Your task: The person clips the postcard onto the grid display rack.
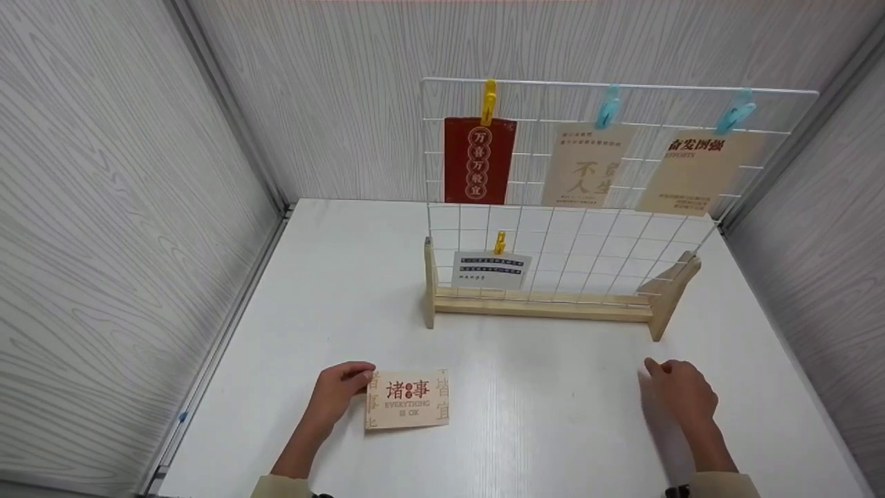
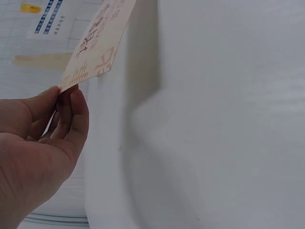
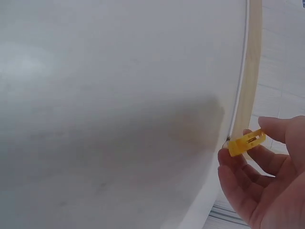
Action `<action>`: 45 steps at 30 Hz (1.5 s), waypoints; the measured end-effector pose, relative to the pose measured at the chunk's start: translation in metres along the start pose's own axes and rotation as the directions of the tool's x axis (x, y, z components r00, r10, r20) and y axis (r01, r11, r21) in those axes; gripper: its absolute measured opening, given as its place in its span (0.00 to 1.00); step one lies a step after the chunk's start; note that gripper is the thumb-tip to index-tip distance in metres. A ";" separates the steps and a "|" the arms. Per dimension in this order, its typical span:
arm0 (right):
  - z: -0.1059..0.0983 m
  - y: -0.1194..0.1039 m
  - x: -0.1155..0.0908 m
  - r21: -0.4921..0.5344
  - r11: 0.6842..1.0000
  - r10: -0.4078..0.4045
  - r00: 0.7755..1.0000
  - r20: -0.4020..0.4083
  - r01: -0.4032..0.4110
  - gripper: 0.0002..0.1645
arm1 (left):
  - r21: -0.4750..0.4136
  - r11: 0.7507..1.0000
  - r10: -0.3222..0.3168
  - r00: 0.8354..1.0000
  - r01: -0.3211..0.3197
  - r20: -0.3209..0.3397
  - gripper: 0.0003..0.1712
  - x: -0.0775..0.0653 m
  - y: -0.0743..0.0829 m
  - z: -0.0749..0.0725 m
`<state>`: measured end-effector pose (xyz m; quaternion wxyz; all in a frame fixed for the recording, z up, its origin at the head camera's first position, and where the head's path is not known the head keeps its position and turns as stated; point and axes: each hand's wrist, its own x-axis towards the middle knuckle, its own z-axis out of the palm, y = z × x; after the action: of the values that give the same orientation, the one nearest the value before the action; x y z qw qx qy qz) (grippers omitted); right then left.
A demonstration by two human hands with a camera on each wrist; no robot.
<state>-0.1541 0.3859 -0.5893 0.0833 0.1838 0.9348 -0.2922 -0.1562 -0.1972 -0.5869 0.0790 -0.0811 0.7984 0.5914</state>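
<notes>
My left hand (image 1: 334,395) pinches a beige card (image 1: 408,404) by its left edge, between thumb and fingers. The card has red characters and the words "EVERYTHING IS OK"; the left wrist view shows it lifted off the table. In the right wrist view, a small yellow clip (image 3: 246,142) is pinched between the thumb and fingers of my right hand (image 3: 271,171). Seen from the head, the right hand is in front of the rack's right foot, and its clip is hidden.
A white wire grid rack on a wooden base (image 1: 546,312) stands toward the back. Clipped to it are a red card (image 1: 460,162), two beige cards (image 1: 577,149) (image 1: 698,173) and a small white card (image 1: 491,278). Yellow and blue clips hold them. Panelled walls enclose the white table (image 1: 332,277).
</notes>
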 end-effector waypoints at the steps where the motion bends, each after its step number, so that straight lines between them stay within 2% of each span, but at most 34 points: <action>1: 0.000 -0.002 -0.001 0.007 1.000 -0.012 1.000 -0.013 0.012 0.38 | -0.011 1.000 0.002 1.000 -0.002 0.006 0.14 0.000 0.002 0.001; 7: 0.002 -0.013 -0.003 0.034 0.994 -0.101 0.992 -0.079 0.104 0.34 | -0.058 0.998 0.035 0.996 -0.030 0.077 0.16 0.003 0.011 0.009; 11: 0.002 -0.018 -0.004 0.071 0.987 -0.138 0.989 -0.061 0.142 0.35 | -0.054 0.996 0.073 0.990 -0.067 0.122 0.16 0.006 0.015 0.018; 15: 0.003 -0.023 -0.005 0.112 0.979 -0.169 0.985 -0.041 0.173 0.30 | -0.040 0.995 0.093 0.987 -0.088 0.132 0.16 0.010 0.019 0.029; 22: 0.002 -0.032 -0.010 0.102 0.960 -0.247 0.960 -0.130 0.261 0.23 | -0.017 0.996 0.094 0.990 -0.093 0.107 0.14 0.018 0.030 0.049; 28: 0.000 -0.041 -0.013 0.149 0.945 -0.267 0.950 -0.164 0.291 0.21 | -0.020 0.997 0.079 0.992 -0.078 0.101 0.13 0.024 0.038 0.067; 35: 0.002 -0.048 -0.014 0.167 0.926 -0.299 0.929 -0.219 0.337 0.18 | -0.087 0.990 0.118 0.983 -0.107 0.138 0.14 0.031 0.051 0.086; 41: 0.004 -0.054 -0.015 0.239 0.914 -0.284 0.938 -0.200 0.328 0.17 | -0.106 0.985 0.149 0.976 -0.133 0.158 0.15 0.038 0.061 0.104; 45: 0.004 -0.059 -0.016 0.265 0.904 -0.287 0.936 -0.207 0.335 0.16 | -0.144 0.978 0.175 0.970 -0.152 0.166 0.14 0.041 0.068 0.115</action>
<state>-0.1626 0.3337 -0.5578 -0.0695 0.0655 0.9014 -0.4223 -0.2082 -0.0694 -0.5658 0.0954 0.0333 0.7519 0.6514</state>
